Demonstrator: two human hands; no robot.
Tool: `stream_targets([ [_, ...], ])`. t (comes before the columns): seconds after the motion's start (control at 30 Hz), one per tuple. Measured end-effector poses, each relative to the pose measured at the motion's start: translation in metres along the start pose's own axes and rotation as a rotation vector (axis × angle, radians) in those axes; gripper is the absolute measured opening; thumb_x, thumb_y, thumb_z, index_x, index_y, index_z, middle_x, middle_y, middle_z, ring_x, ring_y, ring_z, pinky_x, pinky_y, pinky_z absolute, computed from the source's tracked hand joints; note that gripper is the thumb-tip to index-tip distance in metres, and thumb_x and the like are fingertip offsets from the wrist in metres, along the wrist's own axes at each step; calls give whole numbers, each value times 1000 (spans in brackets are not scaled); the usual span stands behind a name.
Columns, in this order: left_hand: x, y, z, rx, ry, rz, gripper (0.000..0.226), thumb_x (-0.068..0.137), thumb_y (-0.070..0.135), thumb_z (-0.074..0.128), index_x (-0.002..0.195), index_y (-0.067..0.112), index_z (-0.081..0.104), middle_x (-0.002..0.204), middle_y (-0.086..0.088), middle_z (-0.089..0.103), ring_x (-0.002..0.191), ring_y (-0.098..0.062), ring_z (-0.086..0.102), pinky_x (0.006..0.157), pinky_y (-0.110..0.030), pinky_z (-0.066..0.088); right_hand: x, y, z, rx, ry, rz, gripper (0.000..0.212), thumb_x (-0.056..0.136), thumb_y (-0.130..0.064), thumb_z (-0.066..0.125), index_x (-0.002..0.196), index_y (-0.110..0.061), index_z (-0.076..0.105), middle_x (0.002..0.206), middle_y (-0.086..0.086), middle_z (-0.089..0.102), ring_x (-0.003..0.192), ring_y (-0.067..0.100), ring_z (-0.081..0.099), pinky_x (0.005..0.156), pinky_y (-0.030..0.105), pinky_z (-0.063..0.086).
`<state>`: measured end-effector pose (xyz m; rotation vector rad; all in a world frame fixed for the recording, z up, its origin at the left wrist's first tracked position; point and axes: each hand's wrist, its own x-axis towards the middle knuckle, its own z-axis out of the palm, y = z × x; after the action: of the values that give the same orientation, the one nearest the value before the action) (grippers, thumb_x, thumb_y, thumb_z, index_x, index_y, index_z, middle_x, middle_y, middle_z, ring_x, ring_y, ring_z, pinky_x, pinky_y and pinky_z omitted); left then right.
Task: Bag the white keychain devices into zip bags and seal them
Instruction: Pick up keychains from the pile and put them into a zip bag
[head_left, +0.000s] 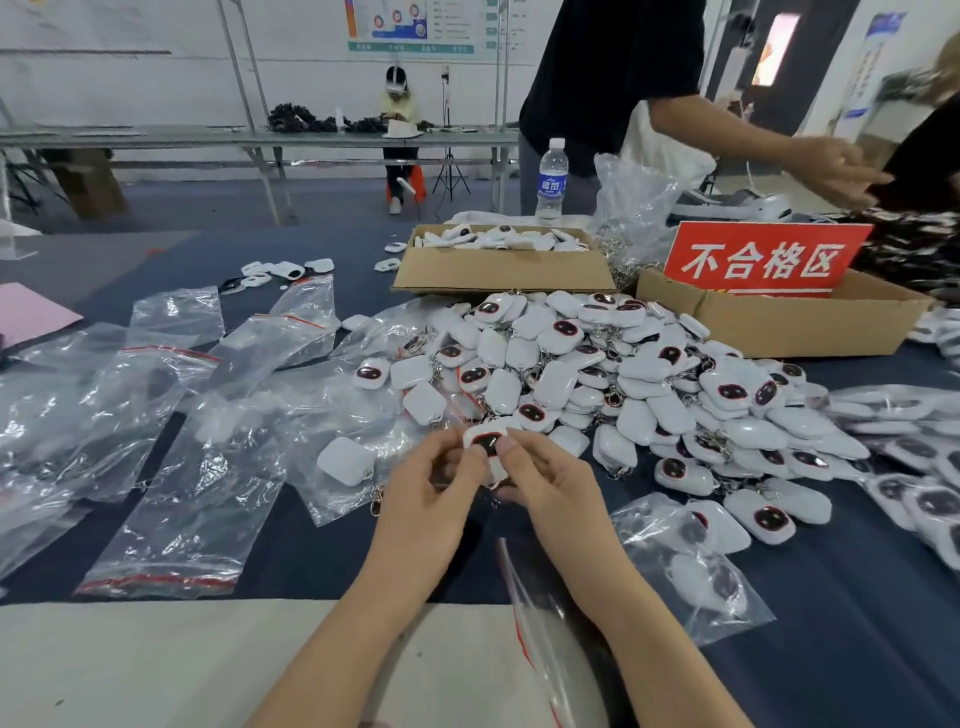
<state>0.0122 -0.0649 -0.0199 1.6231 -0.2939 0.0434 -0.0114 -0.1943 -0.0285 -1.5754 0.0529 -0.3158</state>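
Head view: left grip (431, 486) and right grip (545, 483) both grasp one white keychain device (487, 444) in a fingertip pinch. It is held dark face up, just above the bench (857, 623), at the near edge of the loose pile (649, 374). Whether clear film already surrounds the device cannot be told. One zip bag (540, 623), red strip visible, lies beneath the right forearm. Empty bags (171, 415) are spread to the left.

Risks noted:
- The pinch is shallow and on smooth casing. A slip would likely drop the device into the pile, where it could not be told from the rest.
- The metal clasp is hidden behind the fingers. It may snag the thin film on insertion, or lie across the zip line and prevent a full seal.
- The forearm above the zip bag could drag it over the bench edge.
- The cardboard box (779, 322) carrying the red reject-area sign (763, 260) stands just beside the pile's far side. Good units could stray into it.
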Motion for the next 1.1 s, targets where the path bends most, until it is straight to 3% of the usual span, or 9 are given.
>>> stream_targets([
  [0.1, 1, -2, 0, -28, -2, -45, 17, 98, 19, 61, 95, 31, 73, 90, -7, 72, 77, -5, 65, 69, -10, 50, 0, 1, -1, 6, -11, -3, 23, 100, -28, 60, 95, -45, 75, 95, -8, 77, 92, 14, 71, 86, 30, 59],
  [0.23, 2, -2, -1, -47, -5, -84, 18, 98, 21, 61, 94, 33, 74, 93, -6, 72, 79, -10, 65, 73, -18, 53, -1, -1, -2, 21, -27, -10, 26, 100, -26, 61, 95, -46, 75, 96, -8, 77, 89, 10, 72, 84, 26, 59],
  [0.47, 2, 2, -3, -49, -22, -87, 20, 98, 20, 61, 93, 32, 75, 94, -11, 70, 76, -3, 63, 70, -10, 49, -1, -1, -2, 43, -17, 4, 28, 99, -22, 61, 97, -45, 76, 96, -7, 77, 87, 9, 72, 79, 23, 59],
  [0.6, 2, 4, -3, -33, -43, -99, 20, 98, 23, 61, 93, 36, 74, 97, -13, 68, 77, -8, 60, 77, -22, 51, -1, -2, -3, 54, -16, 6, 29, 99, -22, 61, 96, -47, 76, 96, -8, 77, 87, 7, 72, 76, 19, 57],
  [0.73, 1, 5, -1, -66, -31, -92, 20, 98, 18, 62, 93, 30, 76, 97, -18, 67, 72, -4, 59, 68, -12, 49, -2, 0, -2, 51, -10, 16, 24, 98, -26, 61, 98, -46, 75, 93, -9, 77, 81, 8, 72, 73, 17, 55],
  [0.83, 0, 6, 0, -78, -35, -88, 19, 98, 16, 62, 95, 28, 76, 97, -20, 67, 71, -3, 59, 66, -11, 48, -1, 3, -2, 37, 2, 37, 16, 93, -37, 62, 100, -45, 74, 94, -8, 77, 82, 14, 74, 76, 23, 58],
  [0.93, -1, 7, 0, -77, -35, -81, 16, 98, 15, 62, 97, 26, 75, 96, -17, 69, 70, -1, 60, 64, -8, 48, 1, 6, -2, 36, 13, 42, 16, 96, -35, 61, 101, -42, 74, 96, -6, 77, 86, 23, 74, 84, 35, 61],
  [1.1, -2, 6, 0, -66, -42, -58, 14, 98, 16, 62, 102, 23, 74, 94, -14, 70, 73, -3, 61, 66, -8, 48, 1, 3, -3, 36, 12, 54, 20, 100, -30, 59, 100, -42, 74, 97, -6, 77, 87, 22, 75, 83, 33, 61],
])
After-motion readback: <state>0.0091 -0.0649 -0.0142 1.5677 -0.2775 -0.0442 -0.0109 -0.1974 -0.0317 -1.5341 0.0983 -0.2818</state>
